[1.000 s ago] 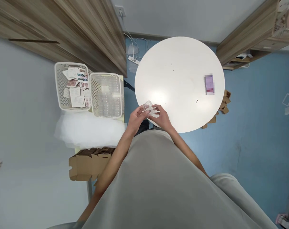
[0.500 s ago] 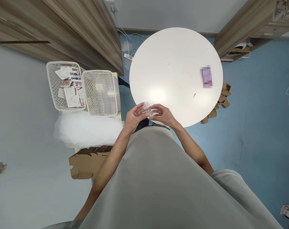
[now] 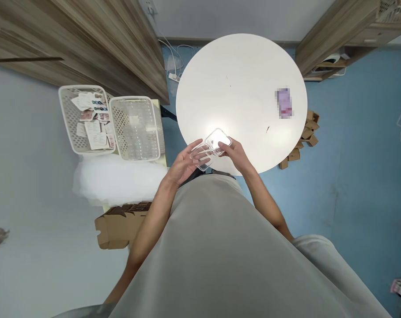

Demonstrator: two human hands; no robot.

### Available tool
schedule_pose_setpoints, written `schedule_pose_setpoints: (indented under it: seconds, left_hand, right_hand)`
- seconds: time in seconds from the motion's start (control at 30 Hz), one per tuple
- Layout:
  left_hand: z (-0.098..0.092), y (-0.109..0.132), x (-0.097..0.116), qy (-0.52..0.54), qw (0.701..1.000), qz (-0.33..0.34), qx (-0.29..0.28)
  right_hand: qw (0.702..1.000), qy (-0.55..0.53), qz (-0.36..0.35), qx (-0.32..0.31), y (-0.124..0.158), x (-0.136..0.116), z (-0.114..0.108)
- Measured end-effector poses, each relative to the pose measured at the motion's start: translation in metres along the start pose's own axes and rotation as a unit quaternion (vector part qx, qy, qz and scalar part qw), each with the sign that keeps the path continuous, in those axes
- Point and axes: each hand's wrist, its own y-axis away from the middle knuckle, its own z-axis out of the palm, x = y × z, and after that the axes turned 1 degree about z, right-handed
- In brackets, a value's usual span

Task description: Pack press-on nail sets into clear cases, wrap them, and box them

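A small clear plastic hinged case [image 3: 217,136] lies unfolded between my hands, over the table's near edge. Its two rounded-square halves meet at the middle. My right hand [image 3: 235,154] pinches the right half, thumb on top and fingers underneath. On the other side, my left hand [image 3: 183,164] loosely holds the left half, its fingers showing through the clear plastic and its thumb along the upper edge. No contents can be made out in the case; glare from the white table [image 3: 243,79] shines through it.
To the left stand a white basket of clear plastic cases [image 3: 139,132] and a white basket of cards and papers [image 3: 64,119]. Below them are a white plastic bag [image 3: 114,179] and flat cardboard boxes [image 3: 117,227]. A blurred purple item [image 3: 284,104] is on the table; small cardboard boxes [image 3: 293,154] lie beyond its right edge.
The clear case, folded between my fingertips before, is now opened out into two halves. My hands have moved slightly apart, and my left fingers have spread beneath the left half.
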Motion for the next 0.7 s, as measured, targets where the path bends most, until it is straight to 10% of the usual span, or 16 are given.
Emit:
schedule_pose_setpoints:
  seconds: [0.7]
  left_hand:
    - [0.003,-0.016,-0.018,-0.048,0.986,-0.005,0.163]
  right_hand:
    - [0.997,-0.011,0.056,0.053,-0.014,0.038,0.014]
